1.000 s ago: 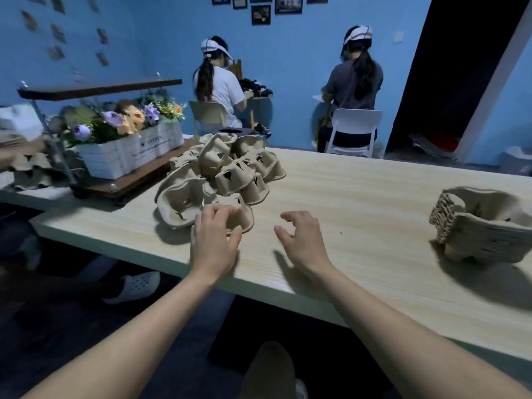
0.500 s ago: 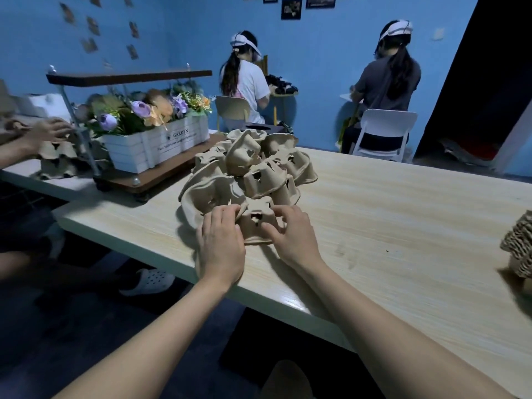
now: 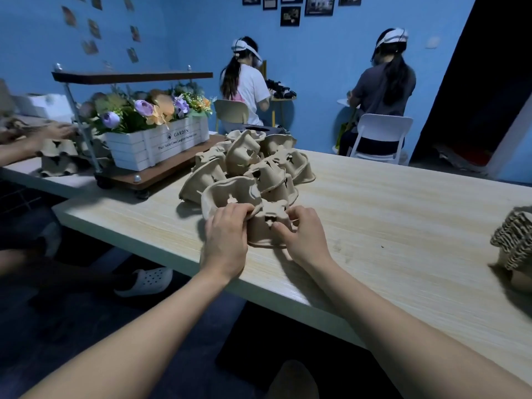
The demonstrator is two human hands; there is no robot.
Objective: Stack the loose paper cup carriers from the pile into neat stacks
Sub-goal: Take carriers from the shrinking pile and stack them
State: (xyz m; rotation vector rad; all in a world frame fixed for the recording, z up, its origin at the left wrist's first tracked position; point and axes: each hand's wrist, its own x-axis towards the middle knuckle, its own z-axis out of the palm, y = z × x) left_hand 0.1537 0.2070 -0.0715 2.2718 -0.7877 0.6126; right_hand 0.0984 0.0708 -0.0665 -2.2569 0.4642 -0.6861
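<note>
Gripping nearest carrier: both hands on one upside-down carrier at near edge of pile.
Far left of hands: flower box on small wooden shelf, another person's hand on other carriers; not part of this step.
Left hand: fingers curled over carrier's left rim, also touching the open-side-up carrier just behind it; clamped, not flat.
Pile: loose carriers tumbled at mixed angles, just beyond both hands, on the counter.
Right hand: fingertips pinching carrier's right rim, thumb side on its front wall.
Far right of hands: finished stack at frame edge, well apart from pile.
Step judged: lifting one carrier free to take it to the stack.
How to do it well: lift straight up with even pull on both rims so the neighbour under left fingers doesn't drag along; let go of that neighbour first. Turn to match stack's orientation, seat cup wells into wells, press down lightly.
Risk: soft pulp rim may bend if squeezed hard.
</note>
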